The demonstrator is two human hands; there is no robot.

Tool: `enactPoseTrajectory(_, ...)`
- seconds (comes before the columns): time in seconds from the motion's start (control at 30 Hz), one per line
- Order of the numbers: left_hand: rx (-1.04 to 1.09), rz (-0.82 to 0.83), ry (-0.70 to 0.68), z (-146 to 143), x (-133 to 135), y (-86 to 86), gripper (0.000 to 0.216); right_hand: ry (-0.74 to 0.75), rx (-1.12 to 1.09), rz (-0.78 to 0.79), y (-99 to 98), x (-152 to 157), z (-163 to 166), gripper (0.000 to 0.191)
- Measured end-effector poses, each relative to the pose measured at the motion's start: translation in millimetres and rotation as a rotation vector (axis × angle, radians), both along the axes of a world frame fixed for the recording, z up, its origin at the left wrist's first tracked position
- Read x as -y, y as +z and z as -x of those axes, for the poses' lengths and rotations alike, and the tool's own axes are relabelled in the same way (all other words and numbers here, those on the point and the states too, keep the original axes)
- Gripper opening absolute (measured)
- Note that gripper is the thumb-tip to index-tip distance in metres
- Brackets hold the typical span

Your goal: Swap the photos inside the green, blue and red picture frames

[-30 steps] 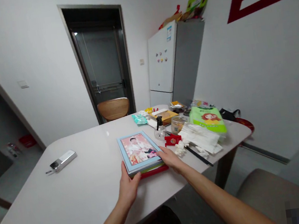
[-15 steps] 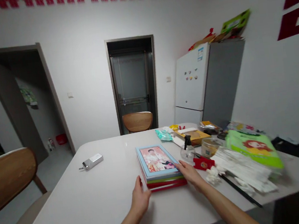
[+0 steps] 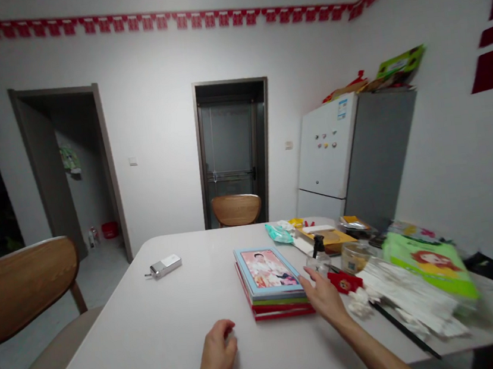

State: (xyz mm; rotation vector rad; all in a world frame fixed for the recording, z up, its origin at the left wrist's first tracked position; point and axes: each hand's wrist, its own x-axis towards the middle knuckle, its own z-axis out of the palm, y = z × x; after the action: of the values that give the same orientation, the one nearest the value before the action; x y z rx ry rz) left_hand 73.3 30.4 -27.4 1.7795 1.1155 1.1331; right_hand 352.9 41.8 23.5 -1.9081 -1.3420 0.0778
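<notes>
A stack of flat picture frames [image 3: 269,277] lies on the white table [image 3: 157,333]; the top one is light blue with a photo. My right hand [image 3: 326,297] rests open at the stack's near right corner, fingertips touching its edge. My left hand [image 3: 219,349] lies on the bare tabletop to the left of the stack, apart from it, with fingers loosely curled and nothing in them.
A small spray bottle [image 3: 319,254], a red clip [image 3: 345,282], a jar [image 3: 355,256], white tissues [image 3: 404,294], a black stick [image 3: 403,328] and a green package [image 3: 431,263] crowd the table's right side. A silver device [image 3: 165,266] lies far left. Wooden chairs [image 3: 21,290] stand left and beyond; a fridge [image 3: 351,159] is behind.
The view has tilted up and swung left. My left hand has let go of the stack's near edge and drawn back onto the table. My right hand stays at the stack's corner.
</notes>
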Motion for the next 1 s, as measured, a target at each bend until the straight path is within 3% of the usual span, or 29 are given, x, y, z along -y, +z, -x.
enactPoseTrajectory(0.23, 0.019, 0.071, 0.033, -2.4, -5.0, -0.2, 0.027, -0.033, 0.159, 0.05, -0.8, -10.5, 22.7, 0.051)
enactPoseTrajectory(0.37, 0.077, 0.182, 0.114, -4.9, -27.7, 15.1, 0.033, 0.203, 0.152, -0.128, 4.0, -18.2, 60.3, 0.044)
enactPoseTrajectory(0.47, 0.161, 0.166, 0.142, -4.9, -41.0, 59.6, 0.051, 0.403, -0.014, -0.145, 31.6, -24.3, 97.6, 0.052)
enactPoseTrajectory(0.57, 0.276, 0.051, 0.093, -5.5, -39.8, 127.3, 0.072, 0.617, -0.214, -0.293, 79.5, -23.1, 129.3, 0.067)
enactPoseTrajectory(0.67, 0.503, -0.177, -0.151, -8.6, -27.6, 186.0, 0.081, 0.85, -0.484, -0.507, 126.2, -15.2, 148.2, 0.075)
enactPoseTrajectory(0.73, 0.554, -0.225, -0.241, -11.1, -19.0, 206.8, 0.084, 0.931, -0.614, -0.569, 145.3, -9.6, 154.5, 0.077)
enactPoseTrajectory(0.83, 0.578, -0.23, -0.299, -12.4, -11.2, 210.8, 0.083, 0.989, -0.712, -0.552, 152.4, -3.4, 159.3, 0.078)
enactPoseTrajectory(1.0, 0.589, -0.149, -0.214, -6.8, -16.4, 184.4, 0.075, 0.956, -0.858, -0.485, 130.1, -5.2, 160.3, 0.07)
